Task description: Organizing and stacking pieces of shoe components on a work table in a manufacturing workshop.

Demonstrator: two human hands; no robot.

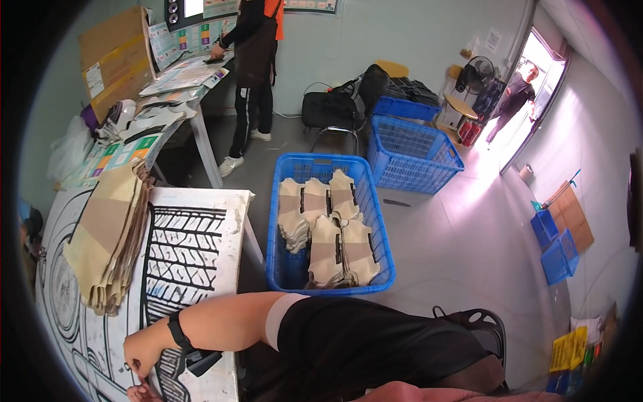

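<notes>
Gripped by neither hand is anything that can be made out.
Both hands, left [144, 350] and right [142, 392], are kept at the printed table [201, 228] edge, fingers curled, near a stack of tan socks [110, 234]; a blue basket [321, 275] stands beside.

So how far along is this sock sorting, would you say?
Done, it seems: bundles of beige socks stacked in the nearest blue crate. In hand: the left hand rests at the table's near edge, fingers curled on something too small to tell; the right hand is barely in view. Probably left: the loose pile of socks on the table.
</notes>
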